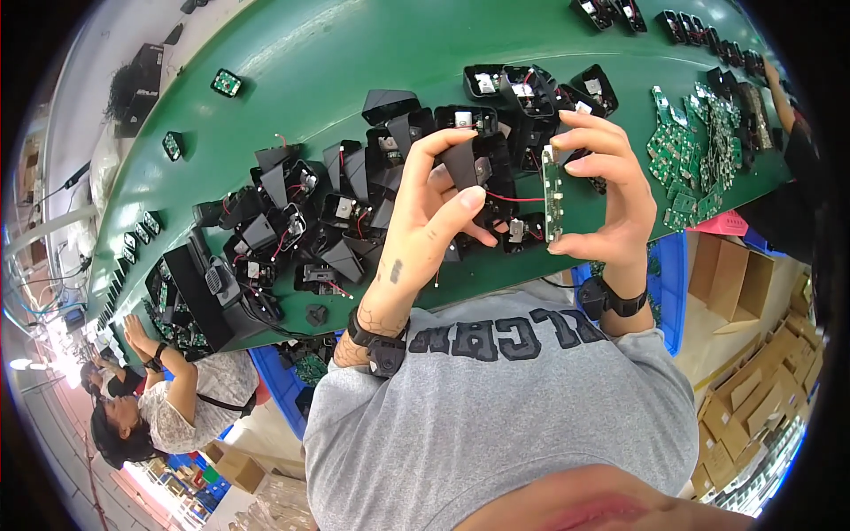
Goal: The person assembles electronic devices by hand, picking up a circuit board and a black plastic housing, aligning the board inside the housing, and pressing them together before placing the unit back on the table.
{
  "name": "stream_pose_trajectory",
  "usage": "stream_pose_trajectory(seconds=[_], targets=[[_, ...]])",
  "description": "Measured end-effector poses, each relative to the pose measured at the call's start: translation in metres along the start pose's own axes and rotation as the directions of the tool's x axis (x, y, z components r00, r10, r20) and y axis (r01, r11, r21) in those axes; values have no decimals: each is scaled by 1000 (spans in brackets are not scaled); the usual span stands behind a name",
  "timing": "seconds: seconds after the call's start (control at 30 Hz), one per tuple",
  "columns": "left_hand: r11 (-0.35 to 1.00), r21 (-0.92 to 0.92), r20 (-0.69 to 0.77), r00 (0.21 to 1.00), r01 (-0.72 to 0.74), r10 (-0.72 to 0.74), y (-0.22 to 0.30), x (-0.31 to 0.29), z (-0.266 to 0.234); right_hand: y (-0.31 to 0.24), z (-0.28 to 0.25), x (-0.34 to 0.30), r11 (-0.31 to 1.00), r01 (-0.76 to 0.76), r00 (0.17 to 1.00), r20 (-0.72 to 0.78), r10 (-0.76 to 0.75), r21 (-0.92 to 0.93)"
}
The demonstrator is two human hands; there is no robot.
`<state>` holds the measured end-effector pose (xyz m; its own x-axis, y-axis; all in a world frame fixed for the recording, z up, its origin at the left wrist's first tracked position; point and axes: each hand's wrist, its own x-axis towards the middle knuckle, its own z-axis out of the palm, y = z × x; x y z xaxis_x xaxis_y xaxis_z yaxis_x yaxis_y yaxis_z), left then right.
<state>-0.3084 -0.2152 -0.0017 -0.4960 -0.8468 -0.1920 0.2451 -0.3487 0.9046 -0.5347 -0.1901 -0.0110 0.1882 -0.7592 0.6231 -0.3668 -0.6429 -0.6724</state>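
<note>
My left hand (429,212) is closed on a small black plastic housing (460,166), with the thumb across its near side. In my right hand (615,190) a green circuit board (553,199) stands nearly edge-on, pinched between the thumb below and the fingertips above. A thin red wire (513,199) stretches from the housing side to the board; whether it is fixed at both ends I cannot tell. Both hands are raised over the green table (354,53). Behind and beside them lies a crowd of black housings (350,173), several with red wires showing.
A heap of bare green circuit boards (691,150) lies on the right. Single filled housings (227,82) stand farther left. Blue bins (670,292) sit under the near table edge. A co-worker (190,398) works at left; another person's arm (779,97) reaches in at far right.
</note>
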Motion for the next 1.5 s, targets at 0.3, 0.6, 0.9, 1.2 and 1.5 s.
stream_pose_trajectory(seconds=[0.3,0.6,0.9,1.2,1.5], targets=[[994,-107,36,999,17,-13,-1,-5,-4,-6,2,-1,999,21,999,39,-23,28],[994,-109,24,1000,3,-1,-4,-7,-5,-7,2,-3,998,26,997,73,-30,53],[995,-102,28,999,22,-20,-5,-6,-1,-7,2,-4,998,37,996,76,-41,59],[992,-124,45,998,38,-32,-6,-5,-2,-10,5,-2,991,-22,998,60,14,131],[848,319,73,903,-423,423,-21,-2,7,-24,38,1,857,-495,855,-96,510,146]])
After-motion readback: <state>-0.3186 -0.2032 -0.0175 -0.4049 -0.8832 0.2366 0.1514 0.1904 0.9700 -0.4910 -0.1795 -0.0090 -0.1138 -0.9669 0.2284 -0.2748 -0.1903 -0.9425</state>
